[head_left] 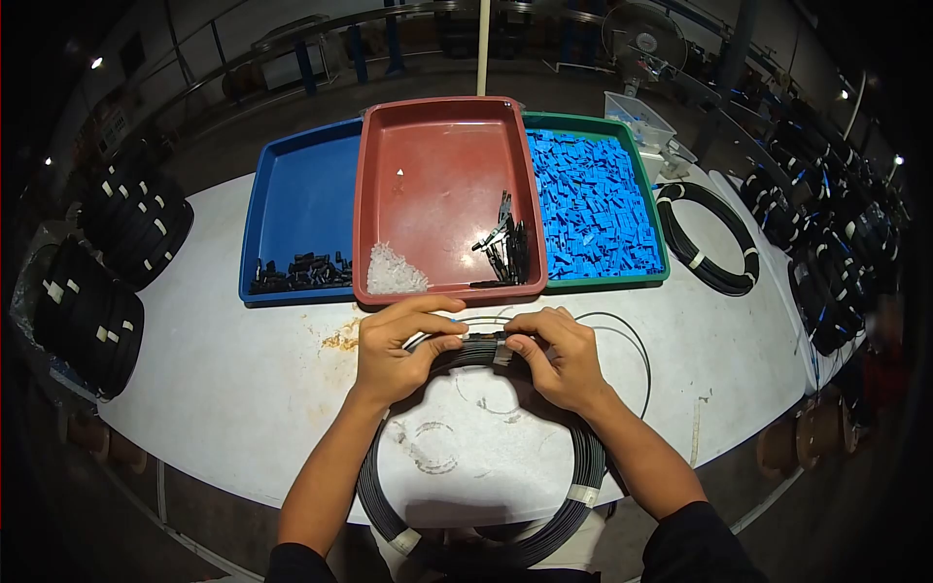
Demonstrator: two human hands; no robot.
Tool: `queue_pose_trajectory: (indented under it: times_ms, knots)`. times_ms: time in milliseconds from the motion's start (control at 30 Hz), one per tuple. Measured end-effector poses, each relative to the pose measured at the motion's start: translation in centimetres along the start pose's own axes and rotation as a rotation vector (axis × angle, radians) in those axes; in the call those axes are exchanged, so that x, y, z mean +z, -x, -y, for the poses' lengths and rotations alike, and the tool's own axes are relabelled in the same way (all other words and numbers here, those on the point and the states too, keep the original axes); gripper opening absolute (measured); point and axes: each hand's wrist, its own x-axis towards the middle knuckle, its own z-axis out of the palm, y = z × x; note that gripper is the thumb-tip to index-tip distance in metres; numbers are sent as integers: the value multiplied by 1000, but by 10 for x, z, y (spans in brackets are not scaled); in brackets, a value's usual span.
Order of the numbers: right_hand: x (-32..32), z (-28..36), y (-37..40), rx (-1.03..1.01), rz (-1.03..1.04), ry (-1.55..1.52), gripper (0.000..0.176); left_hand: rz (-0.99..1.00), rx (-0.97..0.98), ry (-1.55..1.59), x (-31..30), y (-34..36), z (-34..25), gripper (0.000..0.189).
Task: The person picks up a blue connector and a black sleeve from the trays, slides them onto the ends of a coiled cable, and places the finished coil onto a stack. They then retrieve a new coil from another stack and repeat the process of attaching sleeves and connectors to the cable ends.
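A large coil of black cable (590, 447), bound with pale tape, lies upright-to-me on the near side of the table, its far side under both hands. At that far side my left hand (397, 350) is closed, thumb and fingers pinching a cable end. My right hand (556, 358) pinches the same stretch from the other side. Between the fingertips shows a small dark piece (483, 336) on the cable, its kind too small to make out. A loose loop of thin cable (648, 374) curves out to the right of my right hand.
Ahead stand a blue tray (306, 185) with small black parts, a red tray (442, 165) with clear bits and black parts, and a green tray (664, 255) full of blue pieces. Another cable coil (724, 279) lies right; stacked coils (92, 311) stand left.
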Motion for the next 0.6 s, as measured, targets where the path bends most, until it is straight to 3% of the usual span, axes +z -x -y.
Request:
queue_pose_trajectory:
  times_ms: [167, 300, 367, 467, 600]
  knots:
    - [-1, 0, -1, -20, -77, 17, 12, -92, -170, 187, -1, 2, -1, 22]
    - [-1, 1, -2, -34, -69, 41, 11, -30, -90, 162, -3, 5, 7, 28]
    - [-1, 1, -2, -36, -69, 43, 11, -131, -213, 425, 3, 6, 6, 47]
    - [0, 1, -1, -40, -78, 41, 12, -98, -151, 325, 1, 5, 6, 64]
    - [0, 1, -1, -48, -79, 35, 12, -103, -129, 266, 1, 5, 6, 67]
